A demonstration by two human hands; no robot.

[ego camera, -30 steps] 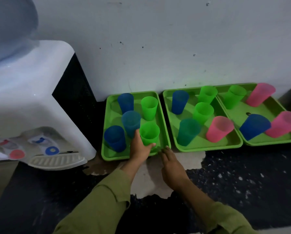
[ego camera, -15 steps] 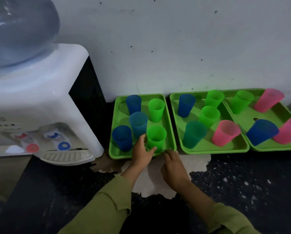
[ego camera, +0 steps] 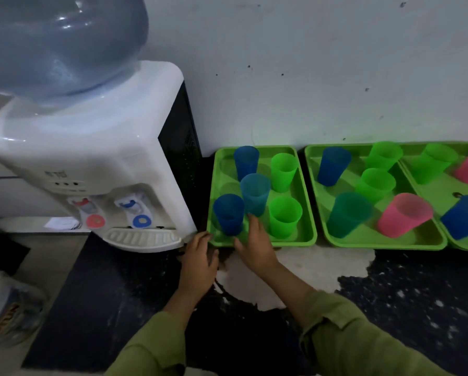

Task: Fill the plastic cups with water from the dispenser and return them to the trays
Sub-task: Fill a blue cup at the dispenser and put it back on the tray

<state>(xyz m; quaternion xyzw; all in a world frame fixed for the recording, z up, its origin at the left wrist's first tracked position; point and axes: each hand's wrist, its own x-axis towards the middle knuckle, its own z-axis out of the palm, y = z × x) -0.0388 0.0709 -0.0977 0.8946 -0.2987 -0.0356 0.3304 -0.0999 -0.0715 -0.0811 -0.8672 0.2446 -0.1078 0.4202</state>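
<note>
The left green tray point(ego camera: 295, 242) holds a dark blue cup point(ego camera: 228, 214), a lighter blue cup point(ego camera: 255, 194), another blue cup point(ego camera: 245, 162) and two green cups point(ego camera: 284, 217). My right hand point(ego camera: 254, 248) reaches over the tray's front edge, fingertips between the dark blue cup and the front green cup, near the lighter blue cup's base. My left hand point(ego camera: 200, 256) rests at the tray's front-left corner, fingers spread, holding nothing. The white water dispenser point(ego camera: 91, 147) stands left of the tray, with a blue tap point(ego camera: 140, 221), a red tap point(ego camera: 95, 221) and a drip grille point(ego camera: 143, 237).
A middle green tray point(ego camera: 384, 244) carries blue, green, teal and pink cups; a third tray point(ego camera: 444, 191) runs off the right edge. A grey wall stands close behind. The dark surface has a pale worn patch point(ego camera: 308, 267). A blurred bag point(ego camera: 7, 308) sits lower left.
Both hands have shifted left along the tray's front edge; the left left the front green cup for the corner, the right moved in from the tray's right corner. The view swung left.
</note>
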